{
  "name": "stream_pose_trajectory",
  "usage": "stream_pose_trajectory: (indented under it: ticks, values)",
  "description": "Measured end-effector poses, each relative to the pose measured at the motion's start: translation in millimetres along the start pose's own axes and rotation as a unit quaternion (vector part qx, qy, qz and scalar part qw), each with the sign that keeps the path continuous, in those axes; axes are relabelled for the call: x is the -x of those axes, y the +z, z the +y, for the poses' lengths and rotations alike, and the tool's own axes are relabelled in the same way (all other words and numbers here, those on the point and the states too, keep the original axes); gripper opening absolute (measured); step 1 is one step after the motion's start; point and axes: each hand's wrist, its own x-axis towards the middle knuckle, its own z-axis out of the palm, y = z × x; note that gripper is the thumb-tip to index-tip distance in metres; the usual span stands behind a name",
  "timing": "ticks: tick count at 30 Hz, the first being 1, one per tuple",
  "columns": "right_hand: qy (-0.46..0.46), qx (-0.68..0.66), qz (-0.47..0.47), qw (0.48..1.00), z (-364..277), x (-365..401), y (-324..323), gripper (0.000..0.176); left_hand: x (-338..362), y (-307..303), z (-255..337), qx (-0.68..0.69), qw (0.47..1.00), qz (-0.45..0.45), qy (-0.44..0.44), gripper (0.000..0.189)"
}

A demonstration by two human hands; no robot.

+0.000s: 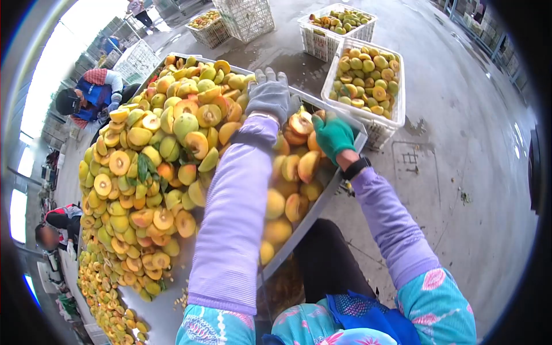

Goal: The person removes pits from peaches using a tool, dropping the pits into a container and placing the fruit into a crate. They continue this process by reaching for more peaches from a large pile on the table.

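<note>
Grey-gloved, the left hand (270,95) lies flat on the heap of halved peaches (167,144) at the far end of the desk (310,215), fingers spread and released. The green-gloved right hand (332,135) curls at the desk's right rim against one peach half (301,124); whether its fingers clamp it I cannot tell. That half stands on edge, cut face turned toward the heap; being round, it has no real long axis. Such fruit likely handles soft, wet and slippery, bruising easily, so is best cupped by the skin side

Fruit-sorting yard, probably — crates (376,129), halved fruit (144,149)
</note>
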Motion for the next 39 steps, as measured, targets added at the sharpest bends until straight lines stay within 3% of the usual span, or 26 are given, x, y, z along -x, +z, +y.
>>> stream_pose_trajectory:
  ticks: [2,5,7,8,11,14,16,18,19,21,23,24,26,27,29,33,35,36,37,39]
  values:
    - [0.041,0.021,-0.026,0.999,-11.3,-0.1,-4.6,0.04,-20.0,13.8,-12.7,0.025,0.985,-0.165,-0.051,0.07]
    - [0.005,0.032,-0.049,0.998,-1.3,0.3,-0.9,0.043,-15.7,27.6,-11.3,0.054,0.985,-0.127,-0.101,0.062]
    - [0.029,-0.064,-0.059,0.996,2.2,3.3,9.4,0.046,-10.4,18.1,-14.5,0.019,0.981,-0.168,-0.094,0.046]
    - [0.093,-0.1,-0.078,0.988,1.2,7.9,16.9,0.047,-1.9,10.4,-16.6,0.009,0.983,-0.165,-0.082,0.042]
    - [-0.022,0.018,-0.094,0.995,-13.8,39.8,29.7,0.026,22.2,-10.2,-22.7,0.017,0.979,-0.188,-0.076,0.042]
    - [0.032,-0.014,-0.085,0.996,-49.6,83.8,32.5,0.031,56.7,-25.6,-30.0,0.078,0.978,-0.184,-0.051,0.042]
    - [0.113,-0.091,-0.08,0.986,-79.6,113.1,40.6,0.045,73.5,-21.8,-39.4,0.023,0.98,-0.197,-0.003,0.043]
    - [0.19,-0.134,-0.106,0.967,-109.4,140.9,54.9,0.054,101.8,-41.5,-30.6,-0.002,0.982,-0.188,0.001,0.044]
    - [0.016,-0.022,-0.04,0.999,-100.7,153.3,85.4,0.053,110.8,-39.9,-31.5,0.003,0.987,-0.159,0.01,0.044]
    - [0.187,-0.201,-0.044,0.961,-135.9,181.4,84.8,0.048,136.9,-38.3,-37.8,-0.004,0.99,-0.138,0.033,0.043]
    - [0.075,-0.091,-0.116,0.986,-127.9,192.6,105.3,0.043,156.8,-55.0,-40.9,-0.002,0.988,-0.145,0.061,0.042]
    - [0.233,-0.269,-0.107,0.928,-140.7,194.3,95.8,0.041,168.2,-58.8,-42.5,-0.032,0.989,-0.128,0.059,0.041]
    - [0.271,-0.314,-0.099,0.905,-166.3,220.5,98.1,0.038,192.1,-73.8,-50.6,-0.024,0.987,-0.151,0.056,0.041]
    - [0.113,-0.186,-0.103,0.971,-166.0,237.7,116.2,0.039,213.1,-69.4,-62.9,-0.008,0.994,-0.084,0.064,0.041]
    - [0.096,-0.163,-0.17,0.967,-193.1,253.5,111.1,0.045,243.4,-79.3,-81.7,-0.023,0.995,-0.086,0.043,0.041]
    - [0.264,-0.343,-0.232,0.871,-227.0,279.0,112.1,0.052,300.7,-109.6,-120.4,-0.035,0.993,-0.111,-0.019,0.046]
    - [0.218,-0.29,-0.296,0.884,-228.2,284.0,115.9,0.056,316.5,-128.7,-133.1,0.013,0.987,-0.152,-0.05,0.049]
    - [0.193,-0.263,-0.321,0.889,-228.4,282.4,118.1,0.058,330.0,-136.1,-137.5,0.016,0.992,-0.107,-0.06,0.051]
    - [0.171,-0.298,-0.251,0.905,-228.7,289.6,114.2,0.058,344.9,-146.1,-140.2,0.014,0.996,-0.057,-0.073,0.051]
    - [0.161,-0.318,-0.231,0.906,-226.9,282.2,85.8,0.058,376.9,-184.6,-117.3,-0.01,0.988,0.044,-0.145,0.045]
